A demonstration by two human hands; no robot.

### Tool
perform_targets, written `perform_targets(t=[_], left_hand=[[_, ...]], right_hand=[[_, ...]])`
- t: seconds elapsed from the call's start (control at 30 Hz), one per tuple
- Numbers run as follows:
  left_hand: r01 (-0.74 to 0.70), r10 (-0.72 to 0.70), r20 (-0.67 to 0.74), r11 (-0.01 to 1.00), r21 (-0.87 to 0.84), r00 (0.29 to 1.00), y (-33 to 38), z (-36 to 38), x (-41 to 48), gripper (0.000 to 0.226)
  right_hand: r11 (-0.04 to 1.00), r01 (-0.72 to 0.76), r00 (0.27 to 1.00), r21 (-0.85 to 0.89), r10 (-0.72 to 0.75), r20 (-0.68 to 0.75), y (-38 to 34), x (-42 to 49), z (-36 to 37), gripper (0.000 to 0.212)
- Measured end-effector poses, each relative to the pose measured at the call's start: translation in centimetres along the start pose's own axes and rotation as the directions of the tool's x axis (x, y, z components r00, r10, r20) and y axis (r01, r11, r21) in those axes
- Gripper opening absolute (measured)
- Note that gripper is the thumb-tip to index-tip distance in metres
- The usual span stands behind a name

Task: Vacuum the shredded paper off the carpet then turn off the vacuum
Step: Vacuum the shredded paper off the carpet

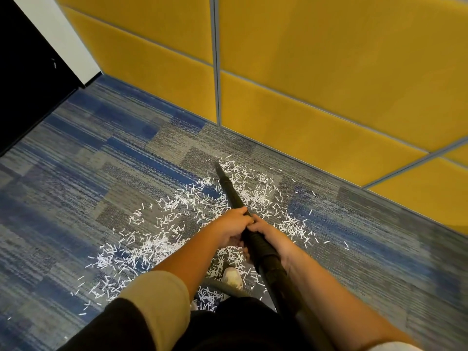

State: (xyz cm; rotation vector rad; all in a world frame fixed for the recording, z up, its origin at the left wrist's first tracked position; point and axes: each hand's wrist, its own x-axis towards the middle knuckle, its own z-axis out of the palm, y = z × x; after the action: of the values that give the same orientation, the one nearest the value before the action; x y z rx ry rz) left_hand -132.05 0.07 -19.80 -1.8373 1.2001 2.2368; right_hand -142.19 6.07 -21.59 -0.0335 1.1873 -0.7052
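The vacuum wand [231, 192] is gripped by the left hand [231, 230] and, touching just behind it, the right hand [268, 234]. Shredded paper [152, 244] is strewn over the carpet [101, 153] ahead of and beneath both. Vacuuming is judged under way; sweeping strokes through the scatter are called for.

Shredded paper [177, 224] on carpet [76, 148], before the wall [304, 72].

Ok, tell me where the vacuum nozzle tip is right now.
In the head view the nozzle tip is mid-frame, at the far edge of the shredded paper, just short of the yellow wall.
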Motion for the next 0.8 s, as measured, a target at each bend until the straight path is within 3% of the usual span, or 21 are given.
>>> perform_targets(t=[0.27, 0.6, 0.8], left_hand=[[0.023, -0.023, 0.003, 0.999, 0.032, 1.0, -0.3, -0.6, -0.1, 0.056], [0.037, -0.037, 0.009, 0.999, 0.012, 0.999, -0.9, 0.0, -0.4, 0.055], [0.029, -0.03, 0.006, 0.998, 0.053, 1.0, -1.1, 0.2, -0.7, 0.057]], right_hand=[[1.0, -0.018, 1.0, 0.02, 0.017, 0.023, 0.3, -0.1, 0.8, 0.042], [0.999, -0.003, 1.0, 0.049, 0.003, -0.011, 1.2, -0.9, 0.5, 0.053], [0.998, 0.009, 1.0, 0.059, -0.009, 0.007, 1.5, -1.5, 0.5, 0.046]])
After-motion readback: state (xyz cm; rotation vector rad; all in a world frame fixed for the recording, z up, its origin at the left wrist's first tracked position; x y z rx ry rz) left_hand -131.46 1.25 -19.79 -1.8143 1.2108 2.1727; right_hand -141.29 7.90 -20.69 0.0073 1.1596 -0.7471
